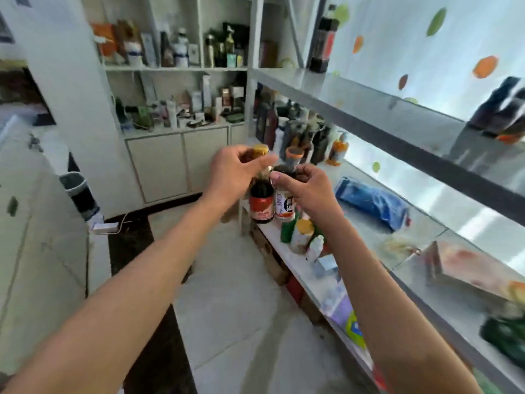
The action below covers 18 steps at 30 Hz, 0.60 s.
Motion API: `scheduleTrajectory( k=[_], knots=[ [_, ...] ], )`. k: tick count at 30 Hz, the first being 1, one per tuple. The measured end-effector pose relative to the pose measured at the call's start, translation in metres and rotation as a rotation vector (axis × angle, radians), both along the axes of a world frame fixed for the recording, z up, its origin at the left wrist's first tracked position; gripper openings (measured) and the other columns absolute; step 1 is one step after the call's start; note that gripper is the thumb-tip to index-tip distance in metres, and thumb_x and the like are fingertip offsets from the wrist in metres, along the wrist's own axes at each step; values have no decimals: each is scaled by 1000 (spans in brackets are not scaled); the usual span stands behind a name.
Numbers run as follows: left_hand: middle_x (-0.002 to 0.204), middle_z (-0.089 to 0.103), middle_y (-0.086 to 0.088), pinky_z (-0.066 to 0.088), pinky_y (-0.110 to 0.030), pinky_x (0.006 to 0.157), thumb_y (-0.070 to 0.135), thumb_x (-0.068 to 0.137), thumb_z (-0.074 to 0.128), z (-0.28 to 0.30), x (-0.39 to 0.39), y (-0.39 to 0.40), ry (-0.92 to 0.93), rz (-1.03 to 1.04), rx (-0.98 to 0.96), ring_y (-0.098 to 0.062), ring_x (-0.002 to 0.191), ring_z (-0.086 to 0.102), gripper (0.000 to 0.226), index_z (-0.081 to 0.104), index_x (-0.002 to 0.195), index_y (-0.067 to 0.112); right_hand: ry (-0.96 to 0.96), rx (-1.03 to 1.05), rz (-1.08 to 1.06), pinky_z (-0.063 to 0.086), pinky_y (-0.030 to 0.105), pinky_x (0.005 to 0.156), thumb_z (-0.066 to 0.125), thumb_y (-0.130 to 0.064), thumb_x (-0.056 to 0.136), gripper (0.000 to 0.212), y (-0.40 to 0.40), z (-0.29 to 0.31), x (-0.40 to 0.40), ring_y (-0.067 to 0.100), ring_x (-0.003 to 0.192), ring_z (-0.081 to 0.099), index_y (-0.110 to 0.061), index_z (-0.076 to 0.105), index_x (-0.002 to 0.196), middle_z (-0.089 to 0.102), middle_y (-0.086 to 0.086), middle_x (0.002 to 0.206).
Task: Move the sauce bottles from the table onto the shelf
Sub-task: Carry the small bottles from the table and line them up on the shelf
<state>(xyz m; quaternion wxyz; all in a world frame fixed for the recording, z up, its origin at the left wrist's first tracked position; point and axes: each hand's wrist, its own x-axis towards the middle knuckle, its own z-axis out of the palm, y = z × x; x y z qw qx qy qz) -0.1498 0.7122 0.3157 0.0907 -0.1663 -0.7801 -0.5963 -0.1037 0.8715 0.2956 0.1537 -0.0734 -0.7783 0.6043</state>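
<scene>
Centre of frame: left hand (235,169) pinches the neck of a dark sauce bottle with a red label (261,201) just under its yellow cap, while the right hand (305,189) curls its fingers round the dark lid of a white-labelled jar (284,204) just beside it; both hang at the near edge of the white table (363,231). Step judged: carry phase, bottles lifted or nearly so. Next move needs raising both toward the grey shelf (369,109) at upper right, clearing its front rail.
</scene>
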Motion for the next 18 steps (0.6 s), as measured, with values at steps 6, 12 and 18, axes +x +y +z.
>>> scheduleTrajectory(
  k=[6,12,18],
  knots=[
    [77,71,12,55,-22,69,47,74,78,48,-4,126,69,-213,67,2,69,65,29,73,90,23,121,107,-216,57,40,74,85,-49,67,44,116,44,9,24,78,71,-12,65,83,73,11,85],
    [86,73,5,58,-32,82,44,74,79,80,-30,226,74,-351,130,-11,84,70,29,72,93,23,185,162,-420,56,42,72,84,-57,59,60,203,80,3,16,70,64,-6,64,82,70,14,83],
    [84,74,8,59,-43,81,44,72,81,100,-78,312,117,-515,196,-10,81,72,27,76,91,26,165,238,-580,56,41,71,83,-61,58,62,268,106,-13,22,74,71,-7,69,86,73,8,81]
  ],
)
